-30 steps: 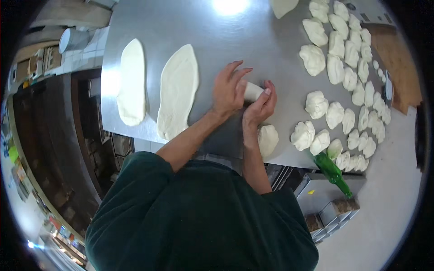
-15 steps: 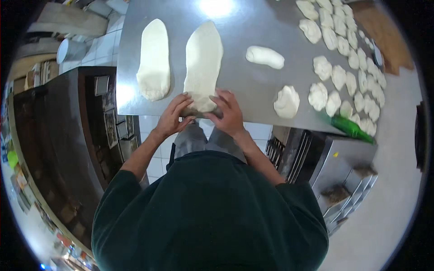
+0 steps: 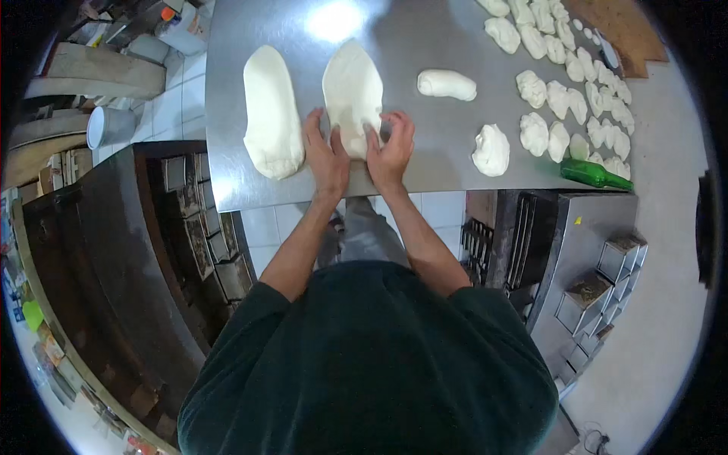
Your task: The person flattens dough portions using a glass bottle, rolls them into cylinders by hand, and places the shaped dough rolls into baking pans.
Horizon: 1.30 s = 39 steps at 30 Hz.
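Metal desk (image 3: 447, 152) beneath, one flattened dough strip (image 3: 353, 87) pointed lengthwise away — left hand (image 3: 326, 155) and right hand (image 3: 390, 152), loosely curled, thumbs apart from fingers, flanked its near end equally.

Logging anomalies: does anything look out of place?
Possibly the green bottle at the near right corner of the table: a lone bottle close beside dough pieces. Whether it stands or lies is unclear.
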Each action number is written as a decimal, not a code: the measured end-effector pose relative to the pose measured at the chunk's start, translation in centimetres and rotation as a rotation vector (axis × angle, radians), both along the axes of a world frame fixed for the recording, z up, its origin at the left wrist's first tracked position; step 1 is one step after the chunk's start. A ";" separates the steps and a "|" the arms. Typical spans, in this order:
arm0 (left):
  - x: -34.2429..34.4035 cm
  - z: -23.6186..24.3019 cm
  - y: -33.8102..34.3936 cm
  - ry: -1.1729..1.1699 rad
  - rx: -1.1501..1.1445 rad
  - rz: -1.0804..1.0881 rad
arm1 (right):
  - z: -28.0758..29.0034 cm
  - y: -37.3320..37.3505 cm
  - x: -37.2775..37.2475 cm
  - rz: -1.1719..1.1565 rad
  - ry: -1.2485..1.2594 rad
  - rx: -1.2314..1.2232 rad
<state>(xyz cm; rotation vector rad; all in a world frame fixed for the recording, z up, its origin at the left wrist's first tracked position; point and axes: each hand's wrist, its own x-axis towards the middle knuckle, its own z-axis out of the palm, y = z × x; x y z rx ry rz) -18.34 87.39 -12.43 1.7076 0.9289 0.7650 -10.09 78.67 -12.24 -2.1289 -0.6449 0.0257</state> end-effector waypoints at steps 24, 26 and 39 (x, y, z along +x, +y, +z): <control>5.9 -0.2 6.1 -0.007 0.148 -0.158 | -0.8 6.2 5.5 0.112 0.051 0.190; 5.6 -0.6 5.1 0.082 0.263 -0.156 | -1.4 5.3 4.6 0.115 -0.004 0.135; 13.7 -0.4 11.5 0.074 0.238 -0.106 | -2.2 13.3 11.3 -0.008 -0.131 0.045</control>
